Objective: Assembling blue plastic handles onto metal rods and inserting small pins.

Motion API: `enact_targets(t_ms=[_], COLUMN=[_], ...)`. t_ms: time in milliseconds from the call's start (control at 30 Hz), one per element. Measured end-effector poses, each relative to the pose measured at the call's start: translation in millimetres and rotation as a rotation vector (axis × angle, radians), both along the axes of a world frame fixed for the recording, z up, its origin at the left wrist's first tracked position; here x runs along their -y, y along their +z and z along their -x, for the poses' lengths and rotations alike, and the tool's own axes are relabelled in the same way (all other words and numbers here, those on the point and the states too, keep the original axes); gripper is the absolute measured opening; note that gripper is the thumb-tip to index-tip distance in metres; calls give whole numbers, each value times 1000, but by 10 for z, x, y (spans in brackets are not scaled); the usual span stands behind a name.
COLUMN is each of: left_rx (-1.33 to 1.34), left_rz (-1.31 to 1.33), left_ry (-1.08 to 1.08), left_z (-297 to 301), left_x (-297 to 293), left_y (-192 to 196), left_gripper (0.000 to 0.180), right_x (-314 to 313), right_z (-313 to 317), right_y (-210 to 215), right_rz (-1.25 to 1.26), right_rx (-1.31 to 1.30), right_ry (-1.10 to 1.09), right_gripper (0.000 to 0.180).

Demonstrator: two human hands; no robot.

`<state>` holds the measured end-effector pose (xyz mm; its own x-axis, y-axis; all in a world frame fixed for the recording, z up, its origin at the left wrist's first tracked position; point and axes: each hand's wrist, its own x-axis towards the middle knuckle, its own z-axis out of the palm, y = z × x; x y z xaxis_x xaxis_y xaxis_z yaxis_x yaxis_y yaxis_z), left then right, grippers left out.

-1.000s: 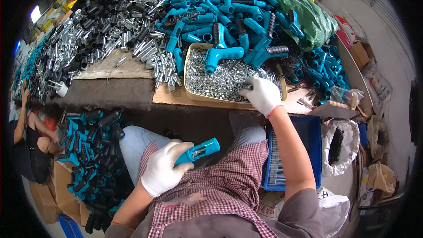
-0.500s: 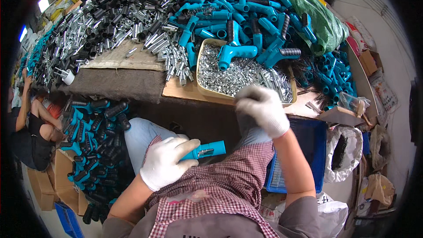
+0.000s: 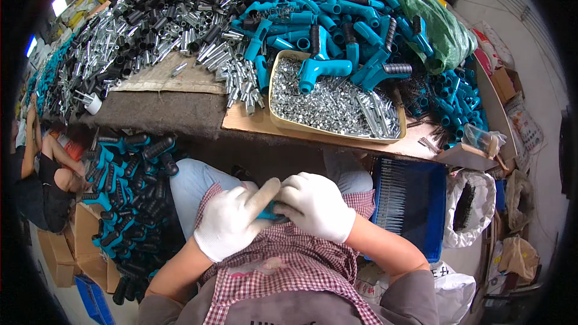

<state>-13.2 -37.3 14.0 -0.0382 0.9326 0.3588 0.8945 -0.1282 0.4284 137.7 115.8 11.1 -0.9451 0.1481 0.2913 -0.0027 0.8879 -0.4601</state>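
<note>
A: Head view, entry one. Both your hands are gloved in white and meet over your lap, near edge of the scene. Your left hand (image 3: 232,221) is wrapped around a teal handle piece (image 3: 269,212), of which only a sliver shows between the gloves. Grip clenched on it.

B: And your right hand (image 3: 317,204)?

A: Curled over the same piece from the right, fingers (image 3: 288,195) pressed onto its exposed end. Whether it pinches something small against it, you cannot tell; the glove hides the contact.

B: Key relation?

A: The piece lies directly between the two palms, touching both. Its long axis seems to run low-left to upper-right, along your left thumb, but too little shows to be sure. The left hand carries it; the right sits at its end, so the two are equally near.

B: Pose?

A: Both forearms rise from the lower edge and converge, wrists bent inward, knuckles up.

B: Surroundings?

A: Far of your hands, on the bench, a tan tray (image 3: 277,121) of small silver screws, with one teal T-shaped handle (image 3: 319,67) lying on them. Far left, a heap of metal tubes (image 3: 150,36). Right, a blue crate (image 3: 421,204). Near left, finished black-gripped handles (image 3: 129,171) piled together.
</note>
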Motion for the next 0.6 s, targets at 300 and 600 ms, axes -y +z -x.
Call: enact_targets(t_ms=[300, 600], left_rx=[255, 289], left_rz=[142, 57], left_ry=[128, 134], left_z=[-80, -100], left_x=[-3, -3], left_y=[-72, -108], left_gripper=[71, 60], right_x=[-32, -1046], right_z=[-92, -23], right_y=[-157, 82], right_rz=[-135, -105], right_rx=[-29, -256], right_ry=[84, -597], right_gripper=[47, 16])
